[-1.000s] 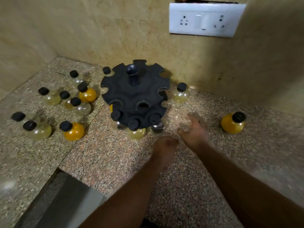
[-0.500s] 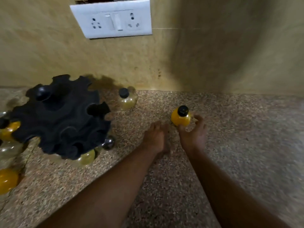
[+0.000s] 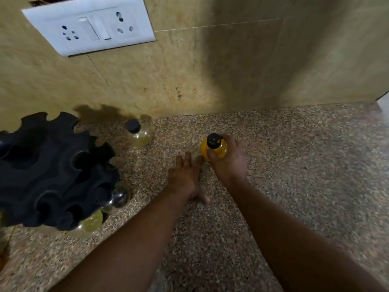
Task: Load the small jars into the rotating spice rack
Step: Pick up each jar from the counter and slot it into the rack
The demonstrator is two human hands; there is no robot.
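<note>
A small round orange jar [image 3: 214,148] with a black cap stands on the speckled counter, and my right hand [image 3: 230,161] is wrapped around its right side. My left hand [image 3: 186,179] lies flat on the counter just left of it, fingers apart, holding nothing. The black rotating spice rack [image 3: 48,169] fills the left edge. A pale yellow jar [image 3: 92,223] hangs in its lower tier, with a clear jar [image 3: 119,199] beside it. Another pale jar [image 3: 139,133] with a black cap stands loose by the wall.
The tiled wall [image 3: 231,70] rises right behind the jars and carries a white socket plate [image 3: 90,26] at upper left. Speckled granite counter [image 3: 294,165] stretches to the right of my hands.
The view has swung right, so the rack sits at the left edge. My right hand reached the orange jar and closed around it. My left hand stayed flat on the counter.
</note>
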